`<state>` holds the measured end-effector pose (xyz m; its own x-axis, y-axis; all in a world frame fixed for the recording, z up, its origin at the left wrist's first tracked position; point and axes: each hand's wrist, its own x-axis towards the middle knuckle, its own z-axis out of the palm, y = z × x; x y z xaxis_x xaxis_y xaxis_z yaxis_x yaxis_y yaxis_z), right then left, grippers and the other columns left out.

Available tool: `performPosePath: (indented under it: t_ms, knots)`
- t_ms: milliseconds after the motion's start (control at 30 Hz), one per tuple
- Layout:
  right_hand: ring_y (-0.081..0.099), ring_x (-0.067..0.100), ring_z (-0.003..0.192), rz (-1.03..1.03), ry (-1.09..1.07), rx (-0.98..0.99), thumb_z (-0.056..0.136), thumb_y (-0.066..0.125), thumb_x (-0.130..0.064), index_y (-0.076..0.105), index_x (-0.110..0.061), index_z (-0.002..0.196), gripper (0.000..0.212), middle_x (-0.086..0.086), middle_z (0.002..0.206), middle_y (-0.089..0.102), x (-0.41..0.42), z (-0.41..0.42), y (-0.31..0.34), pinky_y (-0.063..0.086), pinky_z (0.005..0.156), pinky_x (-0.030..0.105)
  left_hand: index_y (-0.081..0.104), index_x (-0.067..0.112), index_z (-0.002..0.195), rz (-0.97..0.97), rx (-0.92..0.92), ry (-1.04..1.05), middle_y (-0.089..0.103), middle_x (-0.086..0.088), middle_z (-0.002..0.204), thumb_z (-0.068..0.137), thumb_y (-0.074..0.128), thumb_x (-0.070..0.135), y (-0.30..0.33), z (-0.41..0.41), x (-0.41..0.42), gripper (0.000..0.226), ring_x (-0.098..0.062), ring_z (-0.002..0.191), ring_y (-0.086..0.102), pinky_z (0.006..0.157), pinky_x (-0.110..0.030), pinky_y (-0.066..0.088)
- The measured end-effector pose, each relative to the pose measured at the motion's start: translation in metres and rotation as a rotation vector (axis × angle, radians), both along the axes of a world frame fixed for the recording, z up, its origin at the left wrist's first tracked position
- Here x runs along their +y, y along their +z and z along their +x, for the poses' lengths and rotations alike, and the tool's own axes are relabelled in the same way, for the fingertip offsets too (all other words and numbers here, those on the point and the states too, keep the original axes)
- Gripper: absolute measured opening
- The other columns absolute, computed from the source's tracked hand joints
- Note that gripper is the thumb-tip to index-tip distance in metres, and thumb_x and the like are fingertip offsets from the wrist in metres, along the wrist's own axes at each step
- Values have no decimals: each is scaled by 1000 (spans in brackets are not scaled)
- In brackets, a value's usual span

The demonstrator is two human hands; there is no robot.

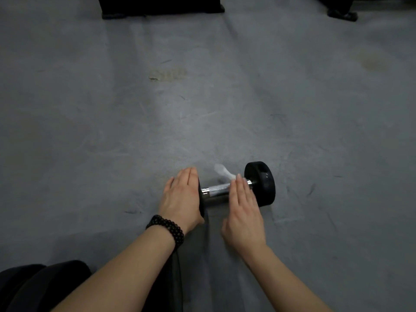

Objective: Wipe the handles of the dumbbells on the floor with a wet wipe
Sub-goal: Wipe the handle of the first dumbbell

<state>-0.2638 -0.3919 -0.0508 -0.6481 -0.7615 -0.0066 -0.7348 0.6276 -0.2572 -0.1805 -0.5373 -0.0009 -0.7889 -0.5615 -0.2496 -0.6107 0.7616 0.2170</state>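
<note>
A black dumbbell [261, 184] with a chrome handle [215, 191] lies on the grey floor in the lower middle of the head view. My left hand [181, 197] lies flat with straight fingers on its left weight plate and hides most of that plate. My right hand [244, 210] is over the right part of the handle with its fingers straight. A white wet wipe [222, 173] sticks out beyond the fingertips of my right hand, behind the handle. Whether the thumb pinches the wipe is hidden.
The scuffed grey floor [202, 97] stretches all around the dumbbell. Dark equipment bases stand at the top edge [162, 7] and top right [342, 13]. My dark-clad knee [42, 284] fills the bottom left corner.
</note>
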Motion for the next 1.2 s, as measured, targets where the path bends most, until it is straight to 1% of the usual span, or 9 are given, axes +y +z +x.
performPosePath:
  t_ms: [100, 200, 267, 433, 600, 733, 833, 1033, 1200]
  knots:
    - [4, 30, 152, -81, 7, -5, 71, 42, -2, 24, 2, 152, 84, 21, 162, 13, 1, 0, 5, 20, 121, 47, 17, 13, 151, 39, -39, 11, 24, -2, 156, 49, 93, 46, 4, -9, -13, 132, -18, 146, 18, 122, -39, 13]
    - [6, 27, 152, -45, 19, -13, 74, 28, -11, 25, 1, 152, 79, 18, 162, 15, 8, 10, -3, 21, 120, 45, 18, 15, 150, 62, -71, 14, 26, 0, 153, 49, 93, 46, 5, -13, -19, 130, -18, 146, 16, 121, -40, 12]
    - [0, 24, 152, 0, 48, -17, 72, 25, -16, 18, -2, 155, 84, 15, 164, 8, 10, 8, -10, 14, 120, 44, 17, 15, 150, 71, -72, 19, 25, 1, 153, 51, 92, 45, 4, -14, -19, 128, -18, 147, 14, 121, -40, 12]
    - [-1, 23, 152, 8, 170, -19, 68, 35, -16, 19, -6, 155, 90, 12, 164, 11, -11, -12, -6, 10, 122, 45, 14, 15, 151, 74, -87, 27, 23, 3, 155, 51, 92, 44, 5, -13, -18, 130, -17, 148, 12, 122, -41, 13]
    - [11, 27, 151, -61, 7, -47, 71, 31, -12, 28, 0, 151, 81, 16, 161, 22, -6, -10, -6, 17, 121, 44, 13, 16, 151, 73, -74, 40, 23, 4, 154, 52, 92, 43, 6, -13, -17, 129, -17, 148, 11, 121, -42, 15]
    - [-3, 25, 152, 33, 162, -11, 69, 42, -17, 15, -2, 155, 92, 13, 164, 6, -11, -6, -10, 4, 121, 43, 15, 16, 151, 97, -72, 43, 23, 3, 155, 52, 92, 40, 5, -13, -17, 127, -19, 149, 9, 121, -43, 15]
    - [2, 25, 152, 68, 291, 29, 76, 40, -22, 19, -4, 155, 83, 12, 164, 8, -19, -3, -11, 6, 119, 44, 18, 16, 150, 113, -91, 38, 24, 2, 155, 52, 92, 42, 7, -15, -20, 125, -20, 149, 8, 121, -43, 15]
    - [2, 25, 152, 57, 46, 2, 71, 36, -17, 16, -2, 155, 87, 13, 164, 9, -2, -14, -13, 13, 121, 44, 18, 17, 150, 122, -80, 44, 24, 3, 155, 51, 93, 43, 7, -15, -21, 127, -21, 149, 7, 121, -45, 17]
    - [-6, 20, 152, 69, 374, -36, 74, 52, -21, 16, -5, 156, 91, 10, 164, 3, -25, 7, -7, -1, 123, 39, 13, 17, 152, 149, -97, 56, 19, 2, 159, 52, 92, 40, 5, -15, -23, 129, -21, 151, 3, 122, -46, 14]
